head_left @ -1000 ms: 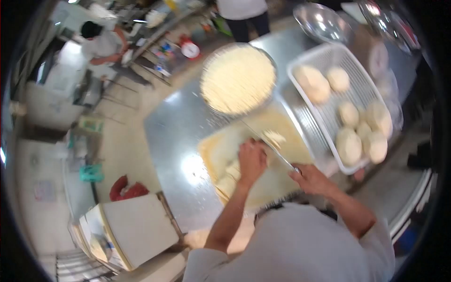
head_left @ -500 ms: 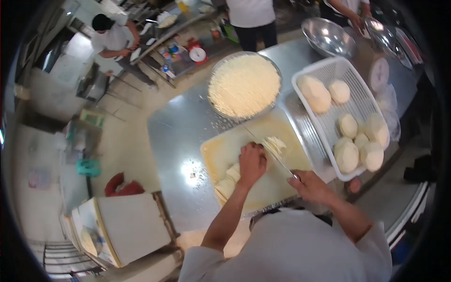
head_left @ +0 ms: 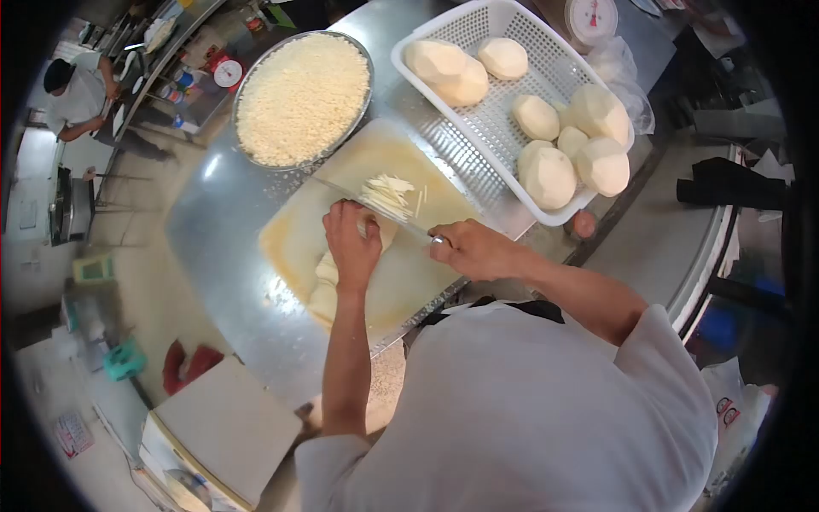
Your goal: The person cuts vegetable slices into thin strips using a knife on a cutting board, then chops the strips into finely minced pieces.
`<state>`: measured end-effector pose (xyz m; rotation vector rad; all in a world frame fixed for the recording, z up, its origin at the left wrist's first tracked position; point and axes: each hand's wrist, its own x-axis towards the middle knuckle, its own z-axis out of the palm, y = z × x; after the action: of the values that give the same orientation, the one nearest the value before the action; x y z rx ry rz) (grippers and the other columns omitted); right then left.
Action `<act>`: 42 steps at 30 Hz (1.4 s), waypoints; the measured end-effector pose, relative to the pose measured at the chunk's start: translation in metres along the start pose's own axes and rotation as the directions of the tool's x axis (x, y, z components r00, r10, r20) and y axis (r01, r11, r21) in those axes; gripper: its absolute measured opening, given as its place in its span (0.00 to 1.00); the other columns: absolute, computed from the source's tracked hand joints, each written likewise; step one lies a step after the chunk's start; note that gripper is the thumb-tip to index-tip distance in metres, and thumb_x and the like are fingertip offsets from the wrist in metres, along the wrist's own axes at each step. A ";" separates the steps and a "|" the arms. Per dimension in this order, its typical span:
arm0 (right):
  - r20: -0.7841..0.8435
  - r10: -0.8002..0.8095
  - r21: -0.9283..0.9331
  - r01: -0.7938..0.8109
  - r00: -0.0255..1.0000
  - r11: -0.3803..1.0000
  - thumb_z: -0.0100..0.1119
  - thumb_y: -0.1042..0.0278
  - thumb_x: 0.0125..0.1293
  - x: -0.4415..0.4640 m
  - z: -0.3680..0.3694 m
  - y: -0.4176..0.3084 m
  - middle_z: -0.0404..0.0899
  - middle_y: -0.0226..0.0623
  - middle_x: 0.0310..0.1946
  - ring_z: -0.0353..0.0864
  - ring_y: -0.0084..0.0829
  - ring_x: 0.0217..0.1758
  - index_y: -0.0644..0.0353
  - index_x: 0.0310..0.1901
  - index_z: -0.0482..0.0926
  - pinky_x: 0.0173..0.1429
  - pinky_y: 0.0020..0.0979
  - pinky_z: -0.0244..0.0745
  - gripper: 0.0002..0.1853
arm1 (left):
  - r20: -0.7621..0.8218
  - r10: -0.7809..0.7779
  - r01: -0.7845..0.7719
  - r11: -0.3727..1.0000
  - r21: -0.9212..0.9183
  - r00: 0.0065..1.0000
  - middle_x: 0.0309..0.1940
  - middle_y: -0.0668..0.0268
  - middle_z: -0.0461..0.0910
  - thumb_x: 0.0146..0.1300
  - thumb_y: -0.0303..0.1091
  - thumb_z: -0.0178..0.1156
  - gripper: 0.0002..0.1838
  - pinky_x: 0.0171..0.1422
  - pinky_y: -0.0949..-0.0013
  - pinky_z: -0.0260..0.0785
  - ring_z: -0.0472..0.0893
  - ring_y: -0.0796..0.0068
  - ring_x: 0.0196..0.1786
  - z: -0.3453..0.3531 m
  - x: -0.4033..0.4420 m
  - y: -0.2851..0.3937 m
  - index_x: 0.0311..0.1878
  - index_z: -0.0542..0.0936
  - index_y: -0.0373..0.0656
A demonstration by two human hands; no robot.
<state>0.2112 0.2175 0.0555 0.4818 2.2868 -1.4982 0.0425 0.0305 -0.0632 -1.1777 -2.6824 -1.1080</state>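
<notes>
My right hand (head_left: 478,249) is closed round the handle of a knife (head_left: 409,228), its long blade slanting across the cutting board (head_left: 294,209). Curled fingers of my left hand (head_left: 352,243) press on pale slices of a peeled root vegetable (head_left: 325,286), close against the blade. Part of the slices is hidden beneath that hand. On the blade's far side lies a small heap of thin cut strips (head_left: 388,196).
Beyond the board stands a large metal bowl (head_left: 372,72) full of finely cut pale pieces. A white perforated basket (head_left: 490,141) holds several peeled roots (head_left: 548,175). Behind it is a dial scale (head_left: 591,19). Another person (head_left: 81,94) works at the far left.
My view has turned, so the board, bowl and basket sit higher and further left. The strips beside the blade form a larger heap. Both hands keep their holds.
</notes>
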 end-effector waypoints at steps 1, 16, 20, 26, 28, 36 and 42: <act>0.033 0.048 0.019 -0.049 0.998 0.999 0.55 0.55 0.77 -0.008 -0.004 -0.012 0.86 0.63 0.36 0.88 0.61 0.45 0.73 0.51 0.84 0.54 0.52 0.81 0.23 | -0.010 0.022 -0.022 1.000 0.005 1.000 0.52 0.53 0.78 0.56 0.22 0.65 0.18 0.62 0.47 0.67 0.74 0.44 0.56 -0.001 0.002 0.005 0.51 0.79 0.41; -0.027 0.005 0.094 -0.002 1.000 0.996 0.58 0.53 0.74 0.024 0.015 0.046 0.85 0.55 0.30 0.85 0.51 0.29 0.69 0.48 0.84 0.42 0.48 0.82 0.22 | 0.030 -0.132 0.135 0.984 -0.116 0.991 0.45 0.58 0.84 0.65 0.24 0.67 0.12 0.61 0.56 0.72 0.80 0.52 0.54 -0.013 0.004 0.002 0.51 0.82 0.39; -0.095 -0.207 -0.153 0.191 0.974 0.970 0.61 0.57 0.71 -0.003 0.006 0.046 0.85 0.53 0.29 0.86 0.52 0.29 0.69 0.44 0.82 0.39 0.49 0.82 0.18 | -0.152 -0.238 0.214 0.964 -0.159 0.959 0.39 0.60 0.84 0.67 0.25 0.68 0.08 0.59 0.59 0.72 0.81 0.56 0.49 -0.053 0.010 0.020 0.47 0.83 0.39; -0.240 -0.386 -0.369 0.284 0.891 0.885 0.64 0.62 0.68 -0.001 0.035 0.068 0.85 0.51 0.28 0.87 0.55 0.33 0.67 0.40 0.80 0.40 0.52 0.81 0.14 | 0.320 0.306 -0.335 0.941 0.037 0.896 0.37 0.61 0.82 0.58 0.25 0.75 0.09 0.54 0.54 0.70 0.78 0.54 0.45 -0.095 0.044 0.065 0.37 0.82 0.41; -0.250 -0.396 -0.384 0.285 0.884 0.878 0.64 0.62 0.67 0.004 0.040 0.072 0.85 0.51 0.27 0.86 0.55 0.32 0.67 0.41 0.80 0.40 0.53 0.81 0.13 | 0.462 0.296 -0.340 0.940 0.013 0.836 0.35 0.61 0.81 0.56 0.27 0.77 0.11 0.52 0.54 0.69 0.77 0.54 0.43 -0.088 0.052 0.059 0.35 0.81 0.41; -0.192 -0.362 -0.391 0.267 0.912 0.881 0.63 0.63 0.67 0.014 0.053 0.073 0.86 0.50 0.27 0.88 0.52 0.32 0.64 0.42 0.82 0.41 0.52 0.82 0.12 | 0.703 0.113 -0.159 0.987 0.000 0.703 0.29 0.60 0.80 0.57 0.29 0.78 0.13 0.47 0.58 0.70 0.75 0.57 0.39 -0.061 0.083 0.022 0.31 0.79 0.39; -0.181 -0.401 -0.401 0.305 0.898 0.864 0.63 0.62 0.67 0.013 0.058 0.067 0.86 0.48 0.28 0.88 0.51 0.32 0.64 0.43 0.82 0.40 0.51 0.83 0.12 | 0.673 0.116 -0.205 0.977 0.055 0.731 0.29 0.59 0.82 0.57 0.33 0.77 0.12 0.47 0.53 0.72 0.79 0.54 0.41 -0.039 0.093 0.017 0.31 0.81 0.40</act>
<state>0.2381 0.1898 -0.0252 0.1557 2.9114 -1.1600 -0.0232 0.0742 0.0018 -2.0623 -2.9538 -0.5266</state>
